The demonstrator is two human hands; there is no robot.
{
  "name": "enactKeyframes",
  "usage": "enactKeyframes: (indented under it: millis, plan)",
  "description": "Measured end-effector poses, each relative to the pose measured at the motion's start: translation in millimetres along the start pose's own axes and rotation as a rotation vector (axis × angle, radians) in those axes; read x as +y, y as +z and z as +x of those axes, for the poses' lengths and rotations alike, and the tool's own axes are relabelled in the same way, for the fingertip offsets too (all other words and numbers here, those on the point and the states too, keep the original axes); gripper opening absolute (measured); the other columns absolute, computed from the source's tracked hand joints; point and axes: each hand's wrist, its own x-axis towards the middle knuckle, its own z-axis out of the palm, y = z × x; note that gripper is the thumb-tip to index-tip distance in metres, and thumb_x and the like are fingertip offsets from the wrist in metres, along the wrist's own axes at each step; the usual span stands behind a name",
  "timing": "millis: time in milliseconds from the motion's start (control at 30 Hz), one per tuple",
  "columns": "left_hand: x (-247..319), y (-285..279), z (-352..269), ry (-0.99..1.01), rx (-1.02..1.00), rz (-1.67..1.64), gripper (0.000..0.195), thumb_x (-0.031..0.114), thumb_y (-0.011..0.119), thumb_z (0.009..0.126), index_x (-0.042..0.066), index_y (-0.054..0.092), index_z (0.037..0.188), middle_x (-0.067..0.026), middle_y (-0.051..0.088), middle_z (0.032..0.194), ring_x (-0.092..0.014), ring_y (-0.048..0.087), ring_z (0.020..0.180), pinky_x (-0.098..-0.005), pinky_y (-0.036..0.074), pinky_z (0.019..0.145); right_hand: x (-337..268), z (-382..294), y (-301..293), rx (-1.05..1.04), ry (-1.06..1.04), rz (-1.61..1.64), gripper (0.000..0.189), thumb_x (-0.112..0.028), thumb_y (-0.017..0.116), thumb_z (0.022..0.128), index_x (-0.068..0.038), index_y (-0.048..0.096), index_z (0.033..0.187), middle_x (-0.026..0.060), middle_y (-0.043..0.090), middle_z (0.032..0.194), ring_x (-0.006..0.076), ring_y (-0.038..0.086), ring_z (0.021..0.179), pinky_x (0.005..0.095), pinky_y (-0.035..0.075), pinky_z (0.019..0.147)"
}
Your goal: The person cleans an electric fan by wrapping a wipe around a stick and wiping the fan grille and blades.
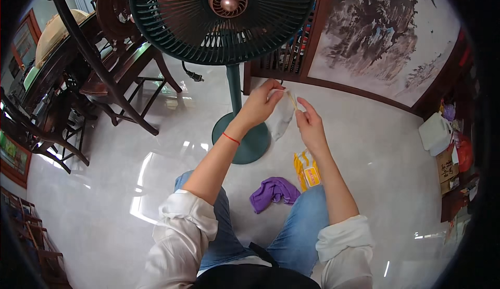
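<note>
A translucent plastic bag (283, 120) hangs between my hands, its top bunched into a narrow pale-yellow strip. My left hand (261, 102) pinches a thin whitish end of it between thumb and fingers. Lower down on the right, my right hand (311, 128) grips the yellowish part, with the index finger raised. The bag's contents cannot be made out. Just beyond my left hand stands a dark green pedestal fan (233, 88) on a round base. On the floor between my knees lie a crumpled purple cloth (275, 193) and a yellow-and-white packet (308, 170) bearing writing.
Dark carved wooden chairs (117, 68) and a table (47, 62) stand at left. The fan's plug (195, 77) dangles beside its pole. A wood-framed panel with a landscape painting (375, 35) rises at the back right. Along the right edge are a white jug (435, 134) and a cardboard box (446, 166).
</note>
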Motion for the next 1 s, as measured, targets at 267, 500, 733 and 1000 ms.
enactKeyframes:
  millis: [267, 500, 733, 1000]
  plan:
    - [-4.0, 15.8, 1.8, 0.087, -0.038, -0.1, 0.023, 0.019, 0.056, 0.088, 0.001, 0.057, 0.101, -0.0031, 0.059, 0.091, -0.01, 0.054, 0.075, -0.0231, 0.043, 0.069, -0.9, 0.9, 3.0, -0.006, -0.004, 0.206, 0.037, -0.013, 0.047, 0.092, -0.001, 0.045, 0.128, 0.0036, 0.059, 0.092, 0.0069, 0.051, 0.079, 0.0198, 0.042, 0.072]
    - [0.5, 14.7, 3.7, -0.17, 0.07, -0.421, 0.025, 0.023, 0.059, 0.085, -0.001, 0.06, 0.089, -0.0002, 0.055, 0.073, -0.004, 0.044, 0.064, -0.0219, 0.037, 0.054, -9.3, -2.2, 6.5, 0.023, -0.095, 0.176, 0.033, -0.011, 0.047, 0.092, 0.0, 0.05, 0.123, 0.0062, 0.06, 0.106, 0.0081, 0.053, 0.091, 0.0206, 0.041, 0.081]
    - [11.2, 15.7, 0.1, -0.324, -0.003, -0.366, 0.023, 0.018, 0.067, 0.08, -0.002, 0.058, 0.089, 0.0019, 0.053, 0.072, -0.003, 0.044, 0.062, -0.0196, 0.035, 0.051, -13.3, -5.5, 8.0, 0.029, -0.108, 0.227, 0.034, -0.019, 0.053, 0.091, -0.001, 0.053, 0.12, 0.0045, 0.061, 0.095, 0.009, 0.054, 0.086, 0.0214, 0.043, 0.077]
    - [22.1, 21.8, 1.8, -0.309, 0.029, -0.504, 0.024, 0.022, 0.071, 0.078, 0.002, 0.059, 0.085, 0.0024, 0.055, 0.071, -0.004, 0.047, 0.061, -0.0181, 0.036, 0.053, -13.3, -4.1, 15.9, 0.233, -0.319, 0.043, 0.048, -0.028, 0.071, 0.076, -0.003, 0.049, 0.11, 0.0095, 0.054, 0.096, 0.0183, 0.056, 0.084, 0.0272, 0.046, 0.074]
